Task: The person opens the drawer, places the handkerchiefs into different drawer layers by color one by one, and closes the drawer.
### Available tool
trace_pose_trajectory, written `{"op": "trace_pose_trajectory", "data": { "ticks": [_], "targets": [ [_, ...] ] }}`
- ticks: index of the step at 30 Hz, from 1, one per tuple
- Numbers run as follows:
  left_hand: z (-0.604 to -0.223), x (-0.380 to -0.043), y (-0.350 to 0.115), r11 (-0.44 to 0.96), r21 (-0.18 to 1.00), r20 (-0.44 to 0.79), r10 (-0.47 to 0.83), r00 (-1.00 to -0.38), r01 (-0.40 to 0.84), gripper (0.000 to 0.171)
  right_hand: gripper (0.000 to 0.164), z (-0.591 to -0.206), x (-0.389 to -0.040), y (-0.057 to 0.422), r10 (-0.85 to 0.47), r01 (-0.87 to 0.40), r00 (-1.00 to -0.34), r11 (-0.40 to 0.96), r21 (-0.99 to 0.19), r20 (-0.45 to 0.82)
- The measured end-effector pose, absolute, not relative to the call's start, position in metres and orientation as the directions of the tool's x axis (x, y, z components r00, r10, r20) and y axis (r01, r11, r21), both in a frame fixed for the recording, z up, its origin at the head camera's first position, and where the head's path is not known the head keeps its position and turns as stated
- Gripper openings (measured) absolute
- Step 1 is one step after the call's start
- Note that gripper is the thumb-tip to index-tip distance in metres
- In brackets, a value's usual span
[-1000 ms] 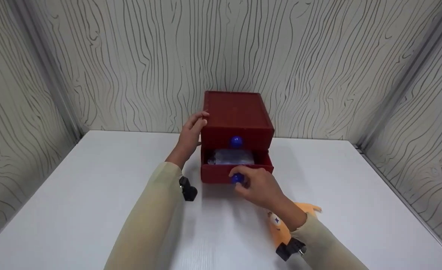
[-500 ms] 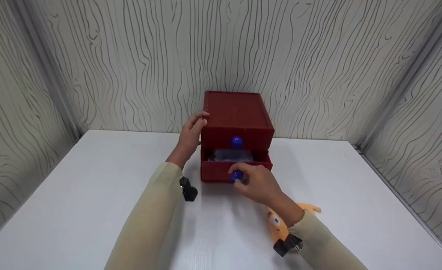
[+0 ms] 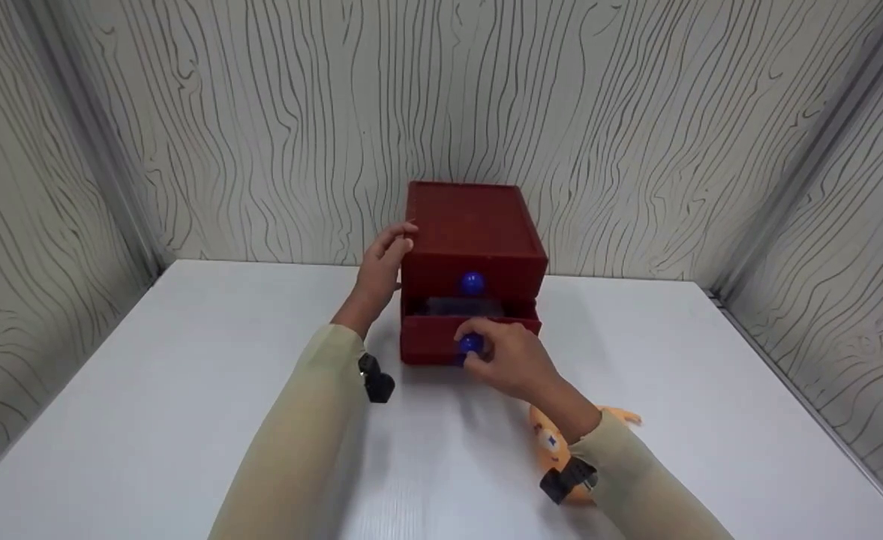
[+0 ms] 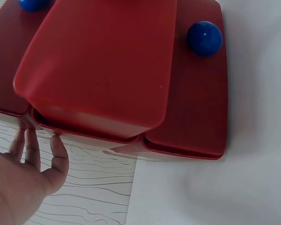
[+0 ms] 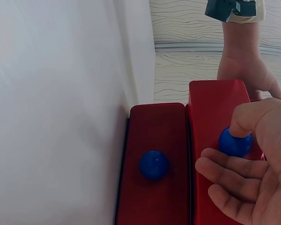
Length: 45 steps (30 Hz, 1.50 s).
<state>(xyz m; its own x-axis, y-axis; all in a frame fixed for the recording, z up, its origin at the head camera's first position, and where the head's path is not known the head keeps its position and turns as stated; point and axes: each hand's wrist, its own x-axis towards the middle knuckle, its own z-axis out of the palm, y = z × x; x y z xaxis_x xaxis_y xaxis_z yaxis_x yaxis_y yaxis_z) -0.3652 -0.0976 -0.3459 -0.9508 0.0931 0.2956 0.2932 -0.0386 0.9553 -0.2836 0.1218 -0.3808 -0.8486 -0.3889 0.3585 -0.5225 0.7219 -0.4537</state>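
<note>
A red drawer cabinet (image 3: 475, 217) stands against the back wall, its middle drawer (image 3: 427, 341) partly pulled out. My right hand (image 3: 515, 364) pinches that drawer's round blue knob (image 3: 471, 343); in the right wrist view the thumb lies on the knob (image 5: 234, 142) and the other fingers extend beside it. My left hand (image 3: 378, 276) rests against the cabinet's left side, fingertips at the top edge. From the left wrist, its fingers (image 4: 33, 154) touch the cabinet's side. A pale, clear-wrapped item (image 3: 460, 307) lies inside the drawer, mostly hidden.
Above is the closed top drawer with a blue knob (image 3: 473, 283); the bottom drawer's knob (image 4: 204, 38) shows in the left wrist view. An orange item with a printed face (image 3: 550, 442) lies on the white table (image 3: 208, 420), partly under my right forearm. Patterned walls enclose the table.
My right hand has moved forward with the knob, and the middle drawer has slid further into the cabinet. Less of the wrapped item shows. My left hand has stayed in place.
</note>
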Motion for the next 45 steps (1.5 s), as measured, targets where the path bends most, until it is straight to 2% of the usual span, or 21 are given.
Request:
{"op": "trace_pose_trajectory", "data": {
  "ticks": [28, 45],
  "targets": [
    [-0.347, -0.366, -0.097, -0.069, 0.955, 0.293, 0.104, -0.950, 0.287, 0.031, 0.024, -0.383, -0.300, 0.120, -0.353, -0.505, -0.859, 0.704, -0.499, 0.371],
    [-0.347, -0.365, -0.097, -0.068, 0.951, 0.307, 0.102, -0.946, 0.301, 0.032, 0.027, -0.383, -0.302, 0.116, -0.300, -0.450, -0.888, 0.729, -0.516, 0.350]
  ]
}}
